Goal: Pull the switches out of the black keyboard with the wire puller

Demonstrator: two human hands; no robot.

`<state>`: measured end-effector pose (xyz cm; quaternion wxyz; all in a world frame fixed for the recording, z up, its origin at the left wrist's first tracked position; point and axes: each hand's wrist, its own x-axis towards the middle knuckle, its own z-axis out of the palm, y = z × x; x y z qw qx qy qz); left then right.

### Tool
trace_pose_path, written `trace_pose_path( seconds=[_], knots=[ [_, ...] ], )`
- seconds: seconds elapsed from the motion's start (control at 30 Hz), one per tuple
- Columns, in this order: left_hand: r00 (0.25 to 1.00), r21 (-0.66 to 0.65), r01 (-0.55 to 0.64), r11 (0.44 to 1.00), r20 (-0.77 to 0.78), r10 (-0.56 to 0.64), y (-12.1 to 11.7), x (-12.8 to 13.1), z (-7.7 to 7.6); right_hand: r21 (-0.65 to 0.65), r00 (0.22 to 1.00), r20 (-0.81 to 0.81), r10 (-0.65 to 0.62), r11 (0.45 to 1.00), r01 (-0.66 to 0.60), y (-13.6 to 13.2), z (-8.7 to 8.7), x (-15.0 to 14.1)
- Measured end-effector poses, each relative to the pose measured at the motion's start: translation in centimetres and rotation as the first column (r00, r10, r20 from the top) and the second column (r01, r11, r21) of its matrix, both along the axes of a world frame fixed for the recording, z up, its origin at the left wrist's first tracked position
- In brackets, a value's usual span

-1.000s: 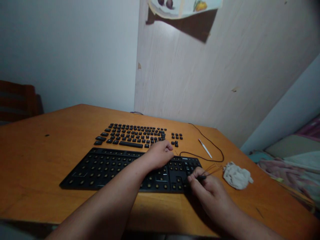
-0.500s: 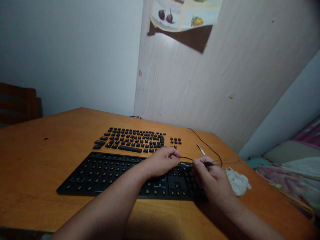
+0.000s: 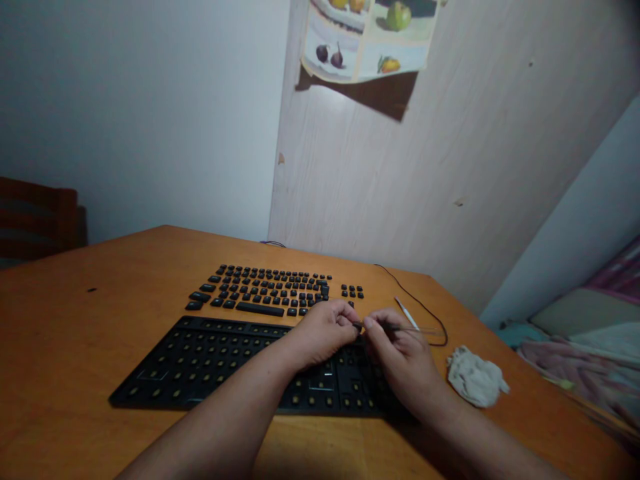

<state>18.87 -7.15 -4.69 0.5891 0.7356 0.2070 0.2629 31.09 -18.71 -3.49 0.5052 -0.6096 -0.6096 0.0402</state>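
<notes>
One black keyboard (image 3: 215, 353), yellowish stems (image 3: 207, 377) exposed, lies near the front edge of the bench (image 3: 55, 347), which extends well leftward; left grip (image 3: 326, 333) pinches a dark piece (image 3: 357, 327), right grip (image 3: 400, 353) a wire-ended tool (image 3: 399, 327).

We cannot identify the tiny dark piece (image 3: 358, 325) at the fingertips of the left hand (image 3: 323, 333); the left forearm (image 3: 235, 407) hides part of the keyboard (image 3: 200, 357), the right hand (image 3: 403, 360) part of its right end. The wire tool (image 3: 397, 327) is blurred. We cannot read the loose keycaps (image 3: 260, 309) toward the far edge of the table (image 3: 135, 267), nor name a speck (image 3: 91, 289) toward its left edge. The poster (image 3: 367, 47) is cut off above, the chair (image 3: 37, 217) at left.
</notes>
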Motion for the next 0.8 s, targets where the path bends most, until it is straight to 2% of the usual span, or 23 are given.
trace_pose_path(
  seconds=[0.07, 0.17, 0.27, 0.4, 0.6, 0.7, 0.8],
  knots=[
    [0.999, 0.002, -0.036, 0.999, -0.015, 0.036, 0.0, 0.0, 0.1, 0.008, 1.000, -0.024, -0.002, 1.000, 0.002, 0.0, 0.1, 0.1],
    [0.998, -0.064, -0.063, 0.996, -0.017, 0.062, 0.0, -0.1, 0.2, 0.023, 1.000, -0.022, -0.008, 1.000, 0.008, 0.1, 0.1, 0.8],
    [0.998, -0.163, -0.046, 0.986, 0.024, 0.050, 0.0, -0.1, 0.4, 0.033, 0.986, 0.167, -0.008, 0.999, 0.003, 0.4, -0.1, 1.7],
    [0.998, -0.236, -0.023, 0.972, 0.059, 0.038, -0.1, -0.2, 0.4, -0.052, 0.894, 0.446, 0.039, 0.998, -0.017, 0.7, -0.5, 2.5],
    [0.999, -0.232, 0.002, 0.973, 0.040, 0.008, -0.2, -0.1, 0.0, -0.144, 0.824, 0.564, 0.054, 0.989, 0.034, 0.6, -0.3, 2.8],
    [0.993, -0.217, -0.107, 0.970, 0.025, 0.115, 0.2, -0.2, 0.2, -0.139, 0.843, 0.538, 0.019, 0.988, 0.067, 1.7, -0.4, 4.6],
    [0.964, -0.205, -0.254, 0.945, 0.024, 0.264, 0.7, -0.3, 0.6, -0.146, 0.860, 0.503, -0.083, 0.973, 0.180, 3.7, -1.0, 7.6]
  ],
)
